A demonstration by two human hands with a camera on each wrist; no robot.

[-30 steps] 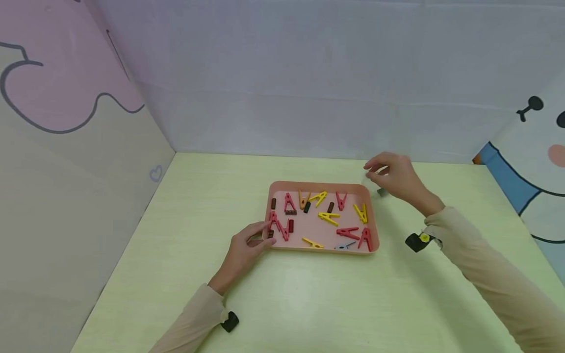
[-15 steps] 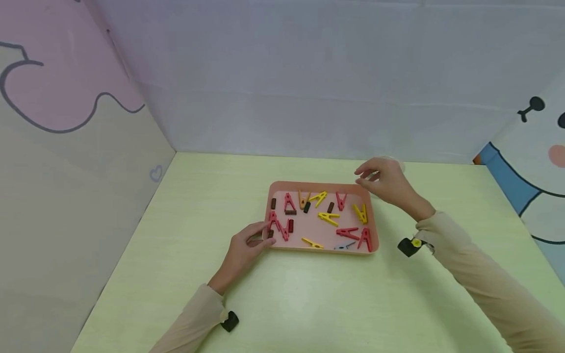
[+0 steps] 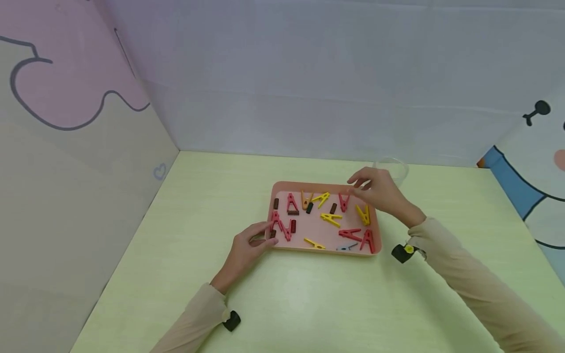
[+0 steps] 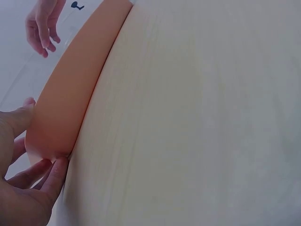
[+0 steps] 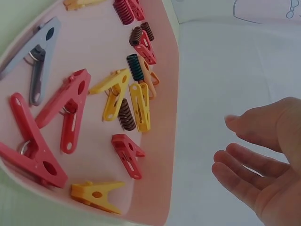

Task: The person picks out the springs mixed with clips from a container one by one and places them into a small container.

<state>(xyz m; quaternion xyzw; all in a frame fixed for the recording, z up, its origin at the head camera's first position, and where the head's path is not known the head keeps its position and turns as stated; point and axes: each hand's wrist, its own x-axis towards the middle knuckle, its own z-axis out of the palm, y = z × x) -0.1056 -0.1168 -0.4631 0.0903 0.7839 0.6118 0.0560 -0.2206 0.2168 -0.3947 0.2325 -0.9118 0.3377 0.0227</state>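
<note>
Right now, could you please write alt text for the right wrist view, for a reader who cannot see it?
A right hand, holding nothing visible, is at the picture's right, apart from a pink tray. In the tray lie red clips, yellow clips, a gray clip and small ribbed pieces, some brown.

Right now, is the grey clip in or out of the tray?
In: the grey clip lies within the walls of the tray.

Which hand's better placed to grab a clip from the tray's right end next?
Probably the right hand: it hovers by the far right corner of the tray, near a red clip, and looks empty. The left hand grips the tray's left side.
</note>
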